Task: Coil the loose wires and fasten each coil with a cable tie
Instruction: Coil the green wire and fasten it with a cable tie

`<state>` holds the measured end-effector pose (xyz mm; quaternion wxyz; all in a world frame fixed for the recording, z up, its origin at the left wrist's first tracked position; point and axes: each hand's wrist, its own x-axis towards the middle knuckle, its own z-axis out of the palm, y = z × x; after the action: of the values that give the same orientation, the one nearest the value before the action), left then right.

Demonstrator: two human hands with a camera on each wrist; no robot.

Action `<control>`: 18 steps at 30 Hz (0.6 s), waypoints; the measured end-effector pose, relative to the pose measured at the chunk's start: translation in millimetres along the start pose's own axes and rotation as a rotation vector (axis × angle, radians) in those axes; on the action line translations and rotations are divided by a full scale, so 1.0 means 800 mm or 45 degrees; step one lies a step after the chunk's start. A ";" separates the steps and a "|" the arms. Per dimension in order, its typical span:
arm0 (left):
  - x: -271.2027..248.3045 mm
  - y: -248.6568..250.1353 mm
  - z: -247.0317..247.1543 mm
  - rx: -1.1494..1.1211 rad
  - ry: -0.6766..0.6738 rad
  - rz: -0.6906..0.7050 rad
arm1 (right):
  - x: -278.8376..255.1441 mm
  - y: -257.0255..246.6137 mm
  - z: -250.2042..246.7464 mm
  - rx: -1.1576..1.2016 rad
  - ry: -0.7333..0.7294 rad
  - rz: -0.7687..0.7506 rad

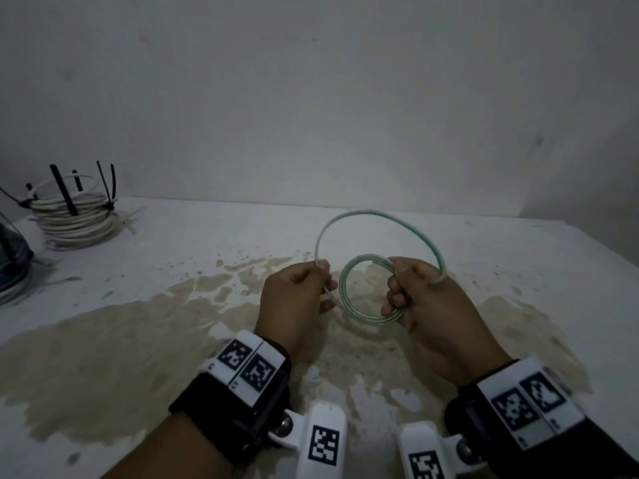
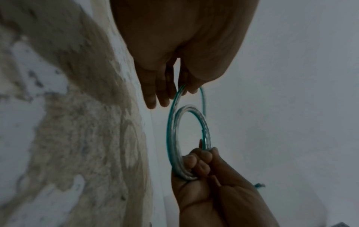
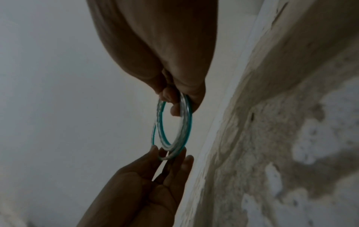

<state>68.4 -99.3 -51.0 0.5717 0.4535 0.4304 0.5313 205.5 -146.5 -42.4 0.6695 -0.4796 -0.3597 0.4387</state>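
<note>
A clear wire with a green stripe is partly wound into a small coil (image 1: pixel 368 318), held above the table. My right hand (image 1: pixel 397 288) grips that coil's right side with curled fingers. From the coil the free wire (image 1: pixel 377 215) rises in one big loop and comes down across the back of my right hand. My left hand (image 1: pixel 321 276) pinches the loop's left end between thumb and fingers, just left of the coil. The left wrist view has the coil (image 2: pixel 172 138) below my left fingers (image 2: pixel 163 95). In the right wrist view my right hand (image 3: pixel 174 99) holds the coil (image 3: pixel 186 130).
A stack of white wire coils (image 1: pixel 74 216) bound with black cable ties stands at the table's back left. A dark object (image 1: pixel 12 257) sits at the left edge. A brown stain (image 1: pixel 103 357) spreads over the white table (image 1: pixel 518 254). A wall rises just behind.
</note>
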 end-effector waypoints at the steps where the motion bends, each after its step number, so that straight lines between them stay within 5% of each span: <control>1: -0.001 0.000 0.000 -0.023 -0.026 -0.007 | -0.001 0.000 0.000 0.002 -0.010 0.010; 8: -0.012 0.006 0.000 -0.233 -0.185 -0.101 | -0.007 -0.001 0.001 -0.018 -0.084 0.014; 18: -0.015 0.010 0.000 0.003 -0.354 -0.033 | -0.007 0.000 -0.008 -0.167 -0.170 0.057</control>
<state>65.8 -111.2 -42.9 0.6320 0.5179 0.3535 0.4554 208.9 -153.6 -44.5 0.6011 -0.5000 -0.4207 0.4601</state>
